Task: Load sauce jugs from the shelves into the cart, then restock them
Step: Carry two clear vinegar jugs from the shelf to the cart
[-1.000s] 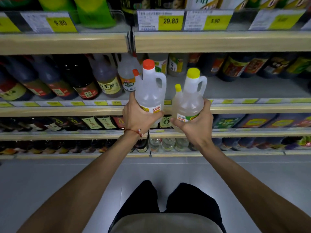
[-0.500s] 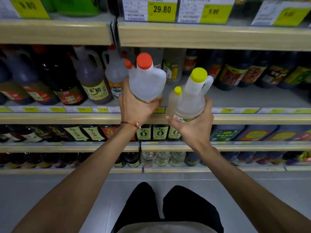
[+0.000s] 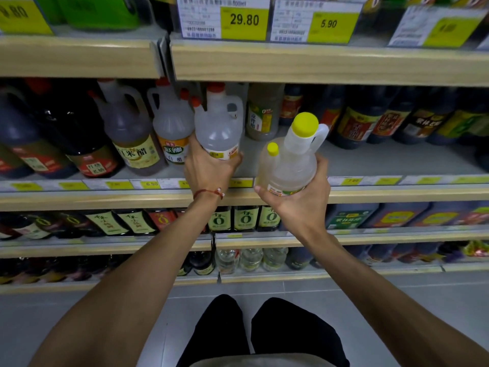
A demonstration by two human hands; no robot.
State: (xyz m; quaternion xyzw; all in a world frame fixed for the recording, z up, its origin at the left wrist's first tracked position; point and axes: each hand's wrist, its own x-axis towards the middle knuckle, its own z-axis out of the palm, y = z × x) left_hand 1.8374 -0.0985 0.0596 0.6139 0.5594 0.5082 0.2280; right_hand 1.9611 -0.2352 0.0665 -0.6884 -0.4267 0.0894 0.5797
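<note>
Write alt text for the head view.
The left hand sets a red-capped jug onto a store shelf while the right hand holds a yellow-capped jug just in front. Dark sauce bottles line the shelves.

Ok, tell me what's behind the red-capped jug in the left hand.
Behind the red-capped jug, held by the left hand, part of another pale jug shows at its upper right, beside a brownish green-labelled bottle. Anything directly behind it is covered.
</note>
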